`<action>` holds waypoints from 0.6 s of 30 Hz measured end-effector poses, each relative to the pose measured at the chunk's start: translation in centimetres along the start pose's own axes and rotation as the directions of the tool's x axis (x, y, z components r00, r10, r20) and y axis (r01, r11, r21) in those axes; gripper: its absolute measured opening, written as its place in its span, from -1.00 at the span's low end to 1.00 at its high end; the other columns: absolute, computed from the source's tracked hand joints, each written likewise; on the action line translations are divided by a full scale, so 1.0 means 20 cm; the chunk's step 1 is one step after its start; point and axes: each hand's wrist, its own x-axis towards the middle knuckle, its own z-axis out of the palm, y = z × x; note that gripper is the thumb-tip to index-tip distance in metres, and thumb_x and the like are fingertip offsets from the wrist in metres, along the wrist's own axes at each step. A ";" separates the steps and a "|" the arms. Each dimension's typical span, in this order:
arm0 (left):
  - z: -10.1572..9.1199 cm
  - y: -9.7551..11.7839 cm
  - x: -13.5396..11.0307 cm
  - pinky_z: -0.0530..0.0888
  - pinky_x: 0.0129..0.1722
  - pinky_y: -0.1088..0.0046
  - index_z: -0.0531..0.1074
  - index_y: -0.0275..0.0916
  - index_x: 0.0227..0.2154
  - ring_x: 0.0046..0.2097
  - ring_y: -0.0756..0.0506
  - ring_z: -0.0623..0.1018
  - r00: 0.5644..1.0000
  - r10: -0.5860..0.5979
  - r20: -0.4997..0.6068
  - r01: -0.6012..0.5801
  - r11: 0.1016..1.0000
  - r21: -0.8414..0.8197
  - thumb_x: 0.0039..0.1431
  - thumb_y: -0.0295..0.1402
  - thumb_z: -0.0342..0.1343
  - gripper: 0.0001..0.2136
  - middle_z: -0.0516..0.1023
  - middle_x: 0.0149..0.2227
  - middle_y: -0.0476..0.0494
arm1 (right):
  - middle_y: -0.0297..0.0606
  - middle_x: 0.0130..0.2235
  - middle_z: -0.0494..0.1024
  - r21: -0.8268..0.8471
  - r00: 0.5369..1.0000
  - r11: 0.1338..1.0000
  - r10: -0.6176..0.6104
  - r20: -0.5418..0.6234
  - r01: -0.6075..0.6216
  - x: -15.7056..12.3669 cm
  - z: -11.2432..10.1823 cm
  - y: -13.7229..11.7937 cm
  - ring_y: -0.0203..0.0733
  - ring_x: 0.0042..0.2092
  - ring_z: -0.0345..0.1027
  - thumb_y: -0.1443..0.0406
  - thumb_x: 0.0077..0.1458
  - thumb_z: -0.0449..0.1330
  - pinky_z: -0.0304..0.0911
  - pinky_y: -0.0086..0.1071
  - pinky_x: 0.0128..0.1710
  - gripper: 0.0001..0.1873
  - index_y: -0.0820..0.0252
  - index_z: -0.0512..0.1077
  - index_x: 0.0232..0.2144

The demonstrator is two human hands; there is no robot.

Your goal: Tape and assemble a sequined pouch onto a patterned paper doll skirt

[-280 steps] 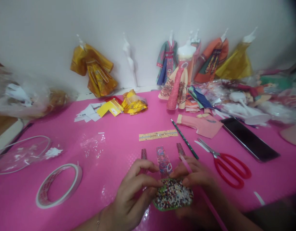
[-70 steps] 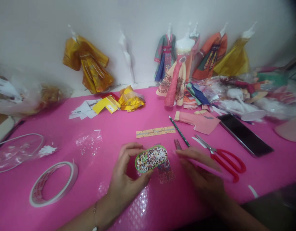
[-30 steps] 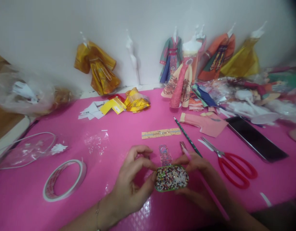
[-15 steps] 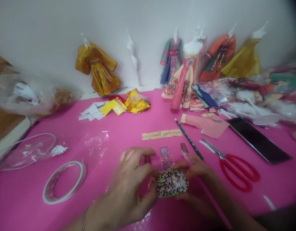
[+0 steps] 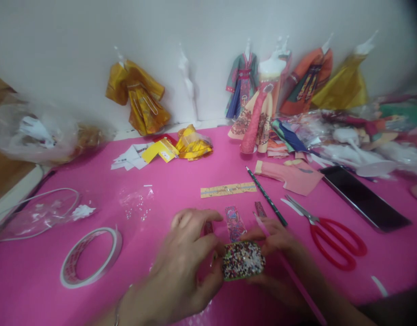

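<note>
A small rounded box (image 5: pixel 244 260), green at its edge and speckled with tiny multicoloured beads, sits between both hands. I cannot tell whether the beads coat a lid or lie inside. My left hand (image 5: pixel 188 258) grips its left end between thumb and fingers. My right hand (image 5: pixel 279 240) is closed on its right end, and a slim pink stick (image 5: pixel 300 285) runs through that same hand, its tip pointing up and left. Just beyond the box lies a patterned fabric strip (image 5: pixel 234 222), with a smaller dark red piece (image 5: pixel 260 208) to its right. Another dark red piece (image 5: pixel 209 227) is partly covered by my left fingers.
A yellow strip (image 5: pixel 228 190), green pencil (image 5: pixel 266 194), red-handled scissors (image 5: pixel 334 233) and phone (image 5: pixel 364 197) lie on the pink table. Tape (image 5: pixel 68 267) and loose beads (image 5: pixel 137 209) are leftward. Dressed doll forms (image 5: pixel 138 97) stand along the wall; bagged items (image 5: pixel 354 140) crowd the right.
Both hands and the box have shifted very slightly, with the box a touch lower and to the right. The pink stick's tip has moved a little left. Everything else looks the same.
</note>
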 end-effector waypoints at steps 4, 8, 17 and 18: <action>0.00 0.01 -0.01 0.38 -0.04 0.13 0.44 -0.22 -0.28 -0.03 -0.19 0.41 0.999 -0.047 0.011 0.047 0.999 -0.027 0.05 -0.60 0.07 -0.80 0.40 -0.03 -0.21 | -0.32 -0.20 0.65 -0.012 0.998 0.999 -0.032 -0.055 0.031 0.01 0.01 -0.01 -0.01 -0.19 0.49 0.16 -0.08 0.41 0.31 0.00 -0.04 -0.64 0.01 0.26 -0.40; 0.01 0.00 -0.02 0.34 0.00 0.16 0.44 -0.22 -0.28 0.01 -0.19 0.39 0.998 -0.056 0.005 0.056 0.997 -0.056 0.06 -0.61 0.07 -0.80 0.39 -0.01 -0.19 | -0.33 -0.21 0.65 -0.022 0.997 0.998 -0.053 -0.059 0.052 0.01 0.02 0.00 -0.02 -0.21 0.49 0.15 -0.11 0.40 0.31 -0.05 -0.06 -0.63 0.02 0.26 -0.40; 0.03 -0.03 -0.02 0.39 0.00 0.21 0.46 -0.16 -0.32 0.04 -0.17 0.41 0.982 -0.188 0.001 0.182 0.946 -0.269 0.12 -0.56 0.09 -0.83 0.36 0.03 -0.12 | -0.37 -0.21 0.66 -0.037 0.996 0.999 -0.028 -0.084 0.025 0.01 0.02 -0.02 -0.05 -0.21 0.47 0.18 -0.05 0.38 0.26 -0.07 -0.04 -0.68 0.01 0.27 -0.38; 0.03 -0.03 -0.02 0.40 0.00 0.22 0.47 -0.15 -0.33 0.02 -0.16 0.42 0.974 -0.227 0.018 0.220 0.918 -0.331 0.14 -0.55 0.10 -0.85 0.37 0.03 -0.11 | -0.37 -0.21 0.66 -0.036 0.996 0.999 -0.025 -0.086 0.022 0.01 0.02 -0.02 -0.05 -0.21 0.47 0.16 -0.06 0.38 0.26 -0.07 -0.04 -0.67 0.00 0.27 -0.39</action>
